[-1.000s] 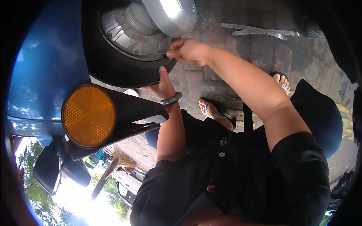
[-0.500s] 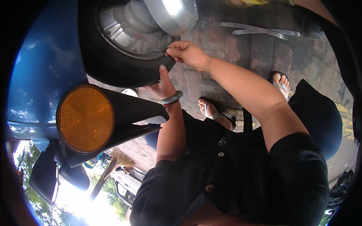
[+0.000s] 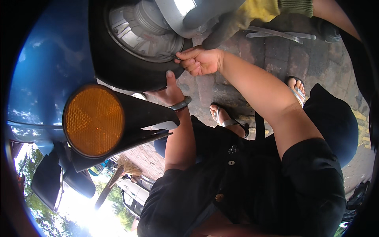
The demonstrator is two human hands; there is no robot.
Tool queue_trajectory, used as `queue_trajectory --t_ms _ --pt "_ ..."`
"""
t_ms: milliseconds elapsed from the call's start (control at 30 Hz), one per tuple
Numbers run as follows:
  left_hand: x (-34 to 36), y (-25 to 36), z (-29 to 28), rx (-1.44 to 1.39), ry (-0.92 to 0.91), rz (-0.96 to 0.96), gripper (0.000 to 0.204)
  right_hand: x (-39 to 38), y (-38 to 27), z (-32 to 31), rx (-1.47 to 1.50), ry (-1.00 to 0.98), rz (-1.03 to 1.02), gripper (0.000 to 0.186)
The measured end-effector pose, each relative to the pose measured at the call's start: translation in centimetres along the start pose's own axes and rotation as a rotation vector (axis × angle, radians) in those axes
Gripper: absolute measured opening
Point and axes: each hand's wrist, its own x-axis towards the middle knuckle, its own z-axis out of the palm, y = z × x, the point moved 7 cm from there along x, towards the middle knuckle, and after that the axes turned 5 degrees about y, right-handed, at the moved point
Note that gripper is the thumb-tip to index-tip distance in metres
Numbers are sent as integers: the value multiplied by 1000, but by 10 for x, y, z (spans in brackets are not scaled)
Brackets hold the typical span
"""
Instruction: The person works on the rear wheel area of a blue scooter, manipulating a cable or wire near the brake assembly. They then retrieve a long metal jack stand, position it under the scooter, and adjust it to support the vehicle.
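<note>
A black scooter tyre [image 3: 138, 74] surrounds a grey metal wheel hub [image 3: 154, 45] at the upper left. My left hand [image 3: 169, 91] grips the tyre's lower edge, its thumb upright against the sidewall and its other fingers partly hidden behind the rubber. Beside the rim, my right hand [image 3: 201, 61] is closed in a pinch on a small, thin, dark piece [image 3: 174, 57] that reaches toward the hub; its kind is too small to tell. Just above it, another person's hand in a grey and yellow glove [image 3: 252, 14] reaches over a silver metal cover [image 3: 175, 19].
Two flat metal tyre levers [image 3: 282, 34] lie crossed on the brick paving [image 3: 276, 59]. The blue bodywork [image 3: 47, 71] and a black bracket with a round orange reflector [image 3: 94, 120] stand at left, close to my left forearm. My sandalled feet [image 3: 227, 118] are below.
A gloved hand of another person has come in from the upper right over the silver cover. The wheel and reflector appear slightly further right. My hands keep their holds.
</note>
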Motion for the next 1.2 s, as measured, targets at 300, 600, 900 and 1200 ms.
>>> queue_trajectory --t_ms 300,600,900,1200 --pt "19 13 -12 163 3 199 92 6 -10 12 -351 203 -317 26" --pt "18 14 -5 102 -10 178 94 -35 -8 40 -973 948 -1201 20" --pt "7 14 2 -14 -3 -130 89 -12 3 21 -36 555 -570 17" --pt "8 14 3 -56 -9 -99 84 -9 -3 7 -354 528 -349 19"
